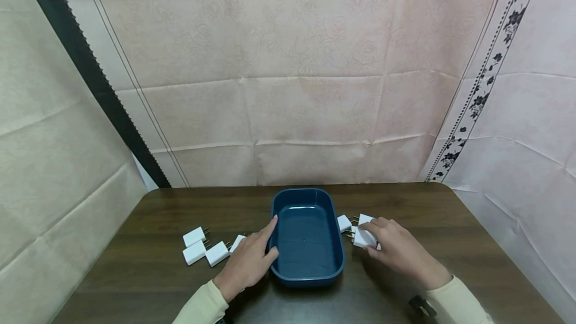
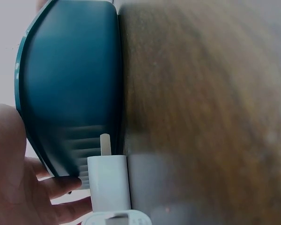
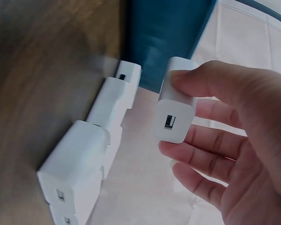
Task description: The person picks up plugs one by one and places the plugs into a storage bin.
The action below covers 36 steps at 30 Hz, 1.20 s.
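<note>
My right hand (image 1: 402,249) is on the tray's right side and pinches a white USB charger (image 3: 175,110) between thumb and fingers. The charger's USB port faces the right wrist camera. Several more white chargers (image 3: 75,161) lie on the table beside this hand. A deep blue rectangular tray (image 1: 308,280) stands mid-table, its inside bare. My left hand (image 1: 250,264) grips the tray's left rim, with the thumb over the edge and fingers against the outer wall. Close by this hand lies another white charger (image 2: 109,183), prong pointing along the tray.
Left of the tray is a group of several white chargers (image 1: 194,252), one partly covered by my left hand. The brown wooden table (image 1: 148,274) ends at a pale cloth backdrop (image 1: 315,114), with more cloth along both sides.
</note>
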Motion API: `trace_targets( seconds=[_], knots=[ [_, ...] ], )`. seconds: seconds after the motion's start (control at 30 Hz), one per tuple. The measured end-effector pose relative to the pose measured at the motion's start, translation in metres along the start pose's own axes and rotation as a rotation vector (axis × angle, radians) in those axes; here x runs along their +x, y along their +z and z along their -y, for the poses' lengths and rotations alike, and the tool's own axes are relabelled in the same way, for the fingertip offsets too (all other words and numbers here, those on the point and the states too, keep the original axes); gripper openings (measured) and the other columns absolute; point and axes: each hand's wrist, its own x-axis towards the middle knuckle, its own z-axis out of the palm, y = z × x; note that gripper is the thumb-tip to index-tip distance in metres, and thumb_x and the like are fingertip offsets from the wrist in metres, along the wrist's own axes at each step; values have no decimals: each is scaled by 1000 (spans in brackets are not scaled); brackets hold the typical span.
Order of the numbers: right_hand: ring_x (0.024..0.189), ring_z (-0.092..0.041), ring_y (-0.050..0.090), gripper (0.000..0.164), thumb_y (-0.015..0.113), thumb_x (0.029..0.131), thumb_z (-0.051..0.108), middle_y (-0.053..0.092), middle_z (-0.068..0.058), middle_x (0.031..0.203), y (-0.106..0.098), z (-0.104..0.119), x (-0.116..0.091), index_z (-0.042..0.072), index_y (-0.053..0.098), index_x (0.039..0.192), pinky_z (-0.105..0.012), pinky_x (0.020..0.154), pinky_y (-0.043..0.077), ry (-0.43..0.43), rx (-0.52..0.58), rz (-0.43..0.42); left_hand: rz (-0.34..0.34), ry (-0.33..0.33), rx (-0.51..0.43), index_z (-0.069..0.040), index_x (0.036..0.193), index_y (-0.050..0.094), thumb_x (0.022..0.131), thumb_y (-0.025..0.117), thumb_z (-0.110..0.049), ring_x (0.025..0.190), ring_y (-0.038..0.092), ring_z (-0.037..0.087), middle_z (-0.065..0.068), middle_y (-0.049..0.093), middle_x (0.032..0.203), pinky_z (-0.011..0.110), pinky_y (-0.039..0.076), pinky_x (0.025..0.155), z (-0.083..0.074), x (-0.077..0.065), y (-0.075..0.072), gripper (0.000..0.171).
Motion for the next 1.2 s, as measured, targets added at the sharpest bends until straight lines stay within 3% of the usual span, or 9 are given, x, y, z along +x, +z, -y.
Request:
trace_targets(
  seconds=[0.4, 0.77, 1.03, 1.2],
  knots=[
    [92, -20, 65, 40, 86, 78, 21, 72, -7, 107, -10, 10, 9, 13, 72, 115, -40, 77, 57, -3, 60, -25, -7, 10, -2, -22, 162, 25, 101, 52, -31, 132, 56, 32, 9, 48, 156, 57, 46, 106, 0, 0, 0, 67],
    [94, -16, 61, 40, 82, 83, 24, 71, -3, 111, -15, 29, 19, 16, 71, 121, -35, 77, 55, 14, 126, 49, -17, 10, 16, -21, 161, 28, 101, 52, -30, 131, 57, 30, 8, 50, 155, 56, 46, 106, -2, -1, 0, 66],
    [103, -23, 66, 41, 82, 84, 22, 72, -6, 116, -15, 42, 23, 15, 71, 122, -45, 85, 59, -35, 188, 88, -30, -2, 25, -19, 160, 33, 100, 52, -30, 126, 61, 29, 7, 51, 153, 57, 47, 103, -5, -1, -1, 64],
    [95, -14, 62, 37, 81, 84, 22, 73, -1, 110, -11, 47, 24, 15, 71, 120, -35, 80, 57, -76, 217, 107, -33, -10, 34, -19, 159, 34, 100, 52, -30, 125, 61, 29, 7, 52, 153, 57, 46, 104, -5, -1, -1, 63]
  ],
)
